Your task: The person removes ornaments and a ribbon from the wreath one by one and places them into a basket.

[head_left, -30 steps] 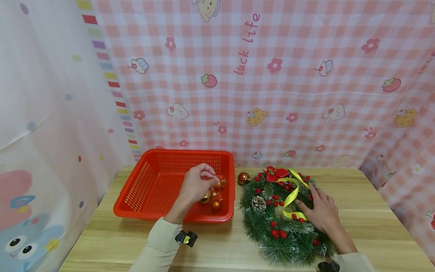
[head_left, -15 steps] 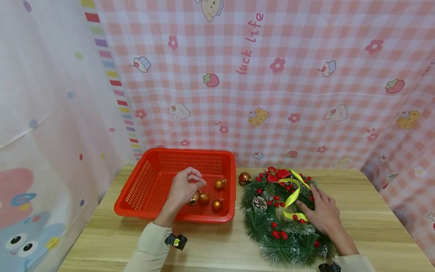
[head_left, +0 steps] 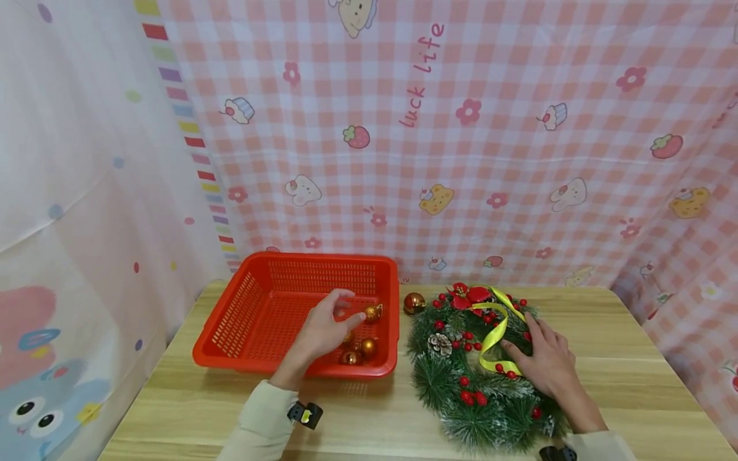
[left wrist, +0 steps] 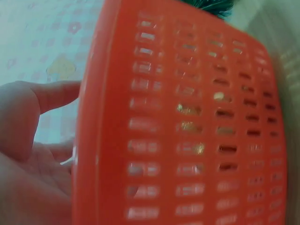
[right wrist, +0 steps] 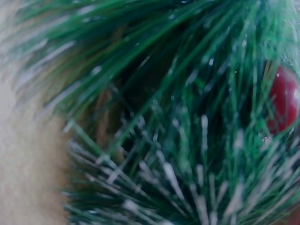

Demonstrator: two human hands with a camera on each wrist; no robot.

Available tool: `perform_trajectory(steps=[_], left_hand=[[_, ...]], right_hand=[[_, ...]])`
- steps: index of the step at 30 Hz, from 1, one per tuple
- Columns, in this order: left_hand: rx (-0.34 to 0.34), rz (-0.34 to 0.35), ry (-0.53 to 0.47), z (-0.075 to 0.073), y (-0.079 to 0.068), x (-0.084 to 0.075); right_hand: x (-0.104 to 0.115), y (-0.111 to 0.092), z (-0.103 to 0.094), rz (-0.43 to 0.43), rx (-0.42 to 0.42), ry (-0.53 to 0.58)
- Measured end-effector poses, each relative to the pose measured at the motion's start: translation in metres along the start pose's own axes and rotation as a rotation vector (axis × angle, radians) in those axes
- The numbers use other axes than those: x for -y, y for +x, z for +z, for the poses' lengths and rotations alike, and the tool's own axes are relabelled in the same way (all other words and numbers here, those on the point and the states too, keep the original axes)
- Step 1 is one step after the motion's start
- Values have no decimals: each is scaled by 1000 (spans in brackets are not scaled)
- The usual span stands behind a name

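Hovering near ornaments (head_left: 368, 347), the left grip (head_left: 324, 328) is held parted. The wreath (head_left: 475, 415) is touched by the spread right grip (head_left: 549, 362).

Red basket (head_left: 323, 276), gold baubles (head_left: 368, 347), green wreath (head_left: 498, 385), yellow ribbon (head_left: 494, 335), pink-white checked curtain (head_left: 432, 160).

Soft, even light fills the head view, leaving faint shadow under the red perforated plastic basket (head_left: 328, 257) and small glints on the shiny golden round ornaments (head_left: 368, 347). The left wrist view is hazy and slightly blurred (the pink-and-white checked cloth (left wrist: 47, 28) behind washes out bluish), while the green frosted-needle wreath (right wrist: 187, 140) sits out of focus in the right wrist view.
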State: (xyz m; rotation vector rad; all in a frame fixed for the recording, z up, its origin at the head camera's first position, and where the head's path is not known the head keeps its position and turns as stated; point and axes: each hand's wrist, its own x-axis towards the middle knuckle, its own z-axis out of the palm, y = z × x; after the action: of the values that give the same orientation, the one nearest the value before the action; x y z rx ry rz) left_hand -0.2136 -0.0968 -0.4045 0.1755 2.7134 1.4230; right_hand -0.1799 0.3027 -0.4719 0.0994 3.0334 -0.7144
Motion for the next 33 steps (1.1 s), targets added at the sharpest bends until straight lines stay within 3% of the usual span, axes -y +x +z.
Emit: perform_trajectory(steps=[6, 14, 19, 28, 33], left_hand=[[119, 91, 45, 20, -6, -6], [182, 127, 253, 46, -11, -11], [178, 131, 308, 55, -11, -9], [171, 167, 371, 58, -9, -7], [155, 176, 406, 58, -11, -4]], right_hand=[[-1, -1, 1, -1, 1, 9], [-2, 0, 1, -18, -3, 0], [-7, 4, -3, -81, -15, -6], [-16, 15, -11, -162, -24, 25], [-7, 5, -16, -133, -130, 37]])
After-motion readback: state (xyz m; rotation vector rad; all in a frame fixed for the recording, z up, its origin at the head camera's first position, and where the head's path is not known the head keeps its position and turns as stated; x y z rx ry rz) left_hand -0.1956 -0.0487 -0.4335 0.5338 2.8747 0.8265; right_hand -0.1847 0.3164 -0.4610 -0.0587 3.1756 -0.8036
